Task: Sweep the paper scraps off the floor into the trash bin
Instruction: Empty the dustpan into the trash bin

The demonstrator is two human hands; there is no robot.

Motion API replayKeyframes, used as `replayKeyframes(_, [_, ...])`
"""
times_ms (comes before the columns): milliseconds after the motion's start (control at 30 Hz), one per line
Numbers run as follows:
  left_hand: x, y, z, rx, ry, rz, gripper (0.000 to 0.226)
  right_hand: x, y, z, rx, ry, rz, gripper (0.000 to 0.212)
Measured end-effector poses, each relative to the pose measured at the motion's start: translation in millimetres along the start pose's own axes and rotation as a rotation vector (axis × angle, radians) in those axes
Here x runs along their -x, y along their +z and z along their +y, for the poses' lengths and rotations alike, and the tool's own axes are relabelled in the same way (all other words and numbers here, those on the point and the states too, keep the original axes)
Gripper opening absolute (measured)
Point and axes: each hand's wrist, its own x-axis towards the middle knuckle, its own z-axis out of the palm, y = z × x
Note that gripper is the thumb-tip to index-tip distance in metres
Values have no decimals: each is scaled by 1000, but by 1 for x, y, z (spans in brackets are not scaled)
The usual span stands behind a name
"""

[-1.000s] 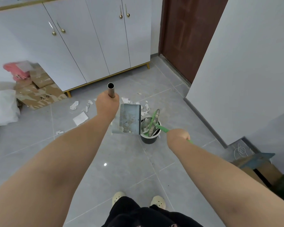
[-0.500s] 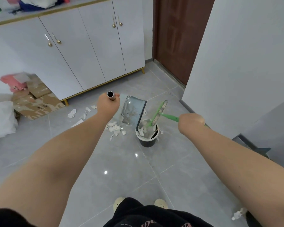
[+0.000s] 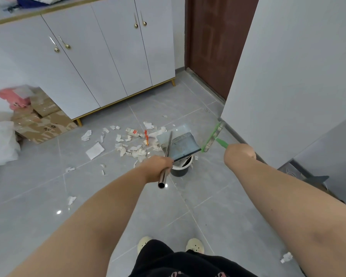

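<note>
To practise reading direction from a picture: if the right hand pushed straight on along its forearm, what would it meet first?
Probably the blue dustpan held over the trash bin; the right hand leads with its green broom. Depth is unclear.

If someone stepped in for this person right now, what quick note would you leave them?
Left hand grips the metal handle of the dustpan, which hangs tilted over the trash bin.
Right hand grips the green broom, its head beside the dustpan.
Done: cannot tell; the bin's inside is mostly hidden.
Left: paper scraps lie piled on the floor left of the bin, with strays farther out.
</note>
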Motion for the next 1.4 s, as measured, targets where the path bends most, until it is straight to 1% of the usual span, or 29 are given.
replayKeyframes(33, [3, 1, 0, -95, 55, -68, 23, -2, 2, 1, -4, 2, -3, 35])
replayKeyframes(67, [6, -1, 0, -237, 122, -83, 21, -2, 3, 3, -12, 3, -5, 35])
replayKeyframes(133, [10, -6, -5, -408, 215, -67, 18, -4, 7, 4, -27, -7, -8, 35])
replayKeyframes(200, [10, -9, -11, -505, 277, -65, 18, -5, 10, 3, -19, -20, -12, 34])
replayKeyframes(333, [11, -9, -11, -602, 371, -78, 23, -7, 9, 0, -6, -22, -22, 35])
replayKeyframes(567, [17, -29, 2, -680, 423, -114, 26, -7, -7, -4, 76, -4, -12, 35])
replayKeyframes(633, [22, -35, 0, -663, 447, -76, 24, -9, -7, -4, 93, 2, -2, 36])
replayKeyframes(667, [22, -37, -3, -655, 456, -28, 24, -9, -7, -3, 102, 5, 4, 37])
replayKeyframes(800, [20, -43, -8, -498, 388, 183, 22, -10, -4, -3, 147, 7, 11, 39])
replayKeyframes(833, [20, -46, -7, -399, 338, 256, 19, -10, -3, -5, 155, 3, 14, 39])
replayKeyframes(867, [19, -50, -4, -239, 244, 311, 13, -10, -2, -6, 161, 2, 19, 38])
replayKeyframes(900, [16, -50, -3, -122, 163, 377, 12, -10, -1, -7, 165, 0, 23, 38])
replayKeyframes(967, [12, -60, -1, 57, 39, 569, 17, -9, -1, -8, 170, -9, 47, 38])
replayKeyframes(1033, [9, -68, -4, 277, -9, 842, 22, -12, 0, -8, 162, -13, 77, 39])
replayKeyframes(1100, [13, -87, -7, 517, -176, 1023, 24, -14, -1, -9, 141, -18, 109, 39])
replayKeyframes(1167, [21, -105, -20, 780, -340, 1097, 25, -15, -3, -15, 127, -50, 160, 39])
replayKeyframes(1233, [31, -119, -37, 925, -421, 1180, 24, -14, -7, -22, 127, -74, 195, 42])
replayKeyframes(1300, [44, -125, -63, 962, -500, 1252, 21, -9, -15, -35, 139, -107, 226, 45])
replayKeyframes(1400, [67, -130, -94, 994, -636, 1312, 21, 0, -27, -68, 110, -159, 265, 47])
